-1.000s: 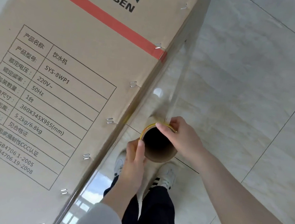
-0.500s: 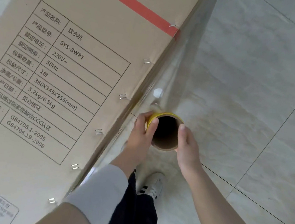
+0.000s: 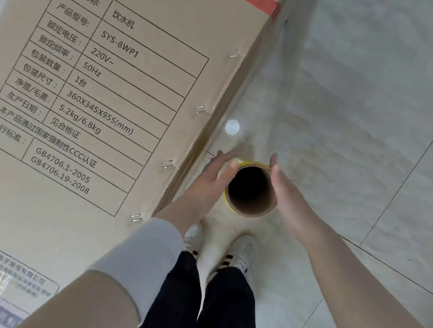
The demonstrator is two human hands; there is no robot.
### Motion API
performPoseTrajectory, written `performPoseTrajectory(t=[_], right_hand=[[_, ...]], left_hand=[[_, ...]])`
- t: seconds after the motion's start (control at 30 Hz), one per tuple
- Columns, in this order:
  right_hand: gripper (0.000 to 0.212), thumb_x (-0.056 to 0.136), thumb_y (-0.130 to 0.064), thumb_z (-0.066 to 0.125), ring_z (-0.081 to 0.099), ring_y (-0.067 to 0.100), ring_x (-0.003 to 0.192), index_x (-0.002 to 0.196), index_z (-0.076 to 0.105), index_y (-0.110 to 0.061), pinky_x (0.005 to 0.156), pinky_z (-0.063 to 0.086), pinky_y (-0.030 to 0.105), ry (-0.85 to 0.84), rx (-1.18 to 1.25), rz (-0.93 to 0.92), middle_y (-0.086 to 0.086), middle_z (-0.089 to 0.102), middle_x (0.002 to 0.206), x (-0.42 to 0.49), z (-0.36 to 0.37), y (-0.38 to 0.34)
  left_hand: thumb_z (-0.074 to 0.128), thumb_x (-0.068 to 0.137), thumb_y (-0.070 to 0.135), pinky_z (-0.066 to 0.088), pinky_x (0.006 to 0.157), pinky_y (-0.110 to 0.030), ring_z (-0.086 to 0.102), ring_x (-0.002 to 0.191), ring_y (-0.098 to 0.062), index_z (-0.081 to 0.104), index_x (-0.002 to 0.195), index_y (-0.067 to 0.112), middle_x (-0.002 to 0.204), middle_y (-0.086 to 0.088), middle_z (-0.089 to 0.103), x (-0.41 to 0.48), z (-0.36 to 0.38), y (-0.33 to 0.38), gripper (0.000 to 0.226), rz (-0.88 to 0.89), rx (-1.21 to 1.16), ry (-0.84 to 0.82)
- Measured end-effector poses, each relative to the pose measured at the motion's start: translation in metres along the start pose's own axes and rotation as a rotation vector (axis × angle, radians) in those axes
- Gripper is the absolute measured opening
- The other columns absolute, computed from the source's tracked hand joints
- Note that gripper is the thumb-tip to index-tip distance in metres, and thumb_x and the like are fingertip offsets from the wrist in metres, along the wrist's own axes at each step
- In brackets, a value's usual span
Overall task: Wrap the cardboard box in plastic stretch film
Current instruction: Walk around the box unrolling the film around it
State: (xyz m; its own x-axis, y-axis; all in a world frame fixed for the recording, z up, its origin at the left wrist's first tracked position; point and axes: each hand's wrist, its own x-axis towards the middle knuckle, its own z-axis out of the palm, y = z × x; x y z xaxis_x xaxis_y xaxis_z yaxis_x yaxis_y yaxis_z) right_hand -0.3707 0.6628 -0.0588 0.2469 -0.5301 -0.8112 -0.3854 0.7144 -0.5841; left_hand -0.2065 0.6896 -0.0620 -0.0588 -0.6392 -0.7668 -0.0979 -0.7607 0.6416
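Head view: stretch film roll (image 3: 248, 212) upright beside cardboard box (image 3: 109, 103), pressed between left hand (image 3: 208, 179) and right hand (image 3: 291, 192), fingers straight. Film (image 3: 261, 96) drawn along box edge. Step: paying out. Next, probably: carry round corner, taut.

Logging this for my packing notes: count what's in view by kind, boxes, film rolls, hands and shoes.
Cardboard box: 1
Film roll: 1
Hands: 2, left hand, right hand
Shoes: 2, left shoe, right shoe
Total: 6
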Motion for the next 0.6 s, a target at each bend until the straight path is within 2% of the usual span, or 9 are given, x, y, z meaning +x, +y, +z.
performPoseTrajectory(t=[0.03,0.07,0.13,0.2,0.27,0.37,0.47,0.53,0.6], right_hand=[[0.078,0.078,-0.077,0.026,0.021,0.004,0.140,0.146,0.010,-0.042,0.116,0.016,0.032,0.024,0.141,0.008,-0.017,0.018,0.153,-0.003,0.007,0.009],[0.084,0.073,-0.081,0.028,0.027,0.008,0.140,0.146,0.013,-0.041,0.116,0.022,0.038,0.068,0.271,0.015,-0.011,0.025,0.154,-0.006,0.015,0.018],[0.075,0.076,-0.073,0.032,0.046,0.011,0.127,0.136,0.041,-0.029,0.108,0.037,0.039,0.202,0.427,-0.002,-0.002,0.048,0.141,-0.015,0.033,0.033],[0.053,0.086,-0.065,0.031,0.055,0.014,0.112,0.111,0.057,-0.026,0.099,0.044,0.036,0.383,0.354,-0.027,0.001,0.060,0.121,-0.021,0.047,0.037],[0.039,0.094,-0.052,0.032,0.054,0.015,0.104,0.103,0.058,-0.024,0.090,0.040,0.029,0.458,0.156,-0.037,0.000,0.061,0.110,-0.026,0.050,0.032],[0.033,0.094,-0.045,0.038,0.052,0.013,0.101,0.108,0.060,-0.025,0.083,0.034,0.024,0.225,-0.190,-0.066,-0.006,0.059,0.103,-0.025,0.044,0.020],[0.042,0.089,-0.053,0.043,0.055,0.018,0.099,0.109,0.060,-0.021,0.080,0.040,0.029,0.022,-0.484,-0.041,-0.002,0.062,0.103,-0.022,0.045,0.015],[0.047,0.086,-0.055,0.047,0.057,0.020,0.100,0.111,0.060,-0.017,0.083,0.045,0.032,0.011,-0.537,-0.036,0.001,0.064,0.105,-0.020,0.045,0.019],[0.043,0.088,-0.052,0.047,0.057,0.020,0.104,0.111,0.060,-0.018,0.085,0.043,0.031,0.033,-0.475,-0.042,0.001,0.063,0.107,-0.023,0.042,0.024]], left_hand=[[0.039,0.084,0.060,0.018,0.103,-0.020,0.031,0.129,0.000,0.041,0.132,0.041,0.138,0.020,0.037,0.006,0.000,0.003,0.052,0.009,0.018,-0.063],[0.040,0.080,0.060,0.023,0.099,-0.019,0.038,0.122,-0.001,0.046,0.126,0.040,0.129,0.019,0.044,0.009,0.002,0.005,0.050,0.014,0.025,-0.093],[0.044,0.079,0.058,0.031,0.091,-0.017,0.046,0.113,-0.005,0.048,0.118,0.037,0.119,0.014,0.052,0.008,0.007,0.004,0.044,0.019,0.039,-0.061],[0.048,0.090,0.048,0.033,0.088,-0.014,0.048,0.112,-0.008,0.049,0.121,0.029,0.122,0.010,0.053,-0.001,0.014,-0.006,0.036,0.045,0.060,0.046],[0.046,0.094,0.039,0.034,0.092,-0.018,0.049,0.114,-0.011,0.048,0.125,0.022,0.123,0.005,0.054,-0.021,0.021,-0.023,0.035,0.077,0.000,0.215],[0.041,0.095,0.042,0.039,0.093,-0.028,0.053,0.110,-0.017,0.046,0.122,0.014,0.116,-0.003,0.057,-0.057,0.039,-0.050,0.039,0.012,-0.178,0.478],[0.037,0.096,0.042,0.046,0.097,-0.042,0.055,0.104,-0.017,0.042,0.116,0.013,0.108,0.000,0.056,-0.081,0.054,-0.070,0.035,-0.140,-0.421,0.469],[0.038,0.095,0.042,0.045,0.098,-0.040,0.054,0.106,-0.019,0.042,0.118,0.013,0.118,-0.006,0.056,-0.086,0.050,-0.076,0.037,-0.145,-0.298,0.395],[0.040,0.092,0.051,0.034,0.102,-0.030,0.045,0.123,-0.018,0.037,0.132,0.020,0.138,-0.004,0.045,-0.083,0.034,-0.078,0.050,-0.053,-0.049,0.364]])
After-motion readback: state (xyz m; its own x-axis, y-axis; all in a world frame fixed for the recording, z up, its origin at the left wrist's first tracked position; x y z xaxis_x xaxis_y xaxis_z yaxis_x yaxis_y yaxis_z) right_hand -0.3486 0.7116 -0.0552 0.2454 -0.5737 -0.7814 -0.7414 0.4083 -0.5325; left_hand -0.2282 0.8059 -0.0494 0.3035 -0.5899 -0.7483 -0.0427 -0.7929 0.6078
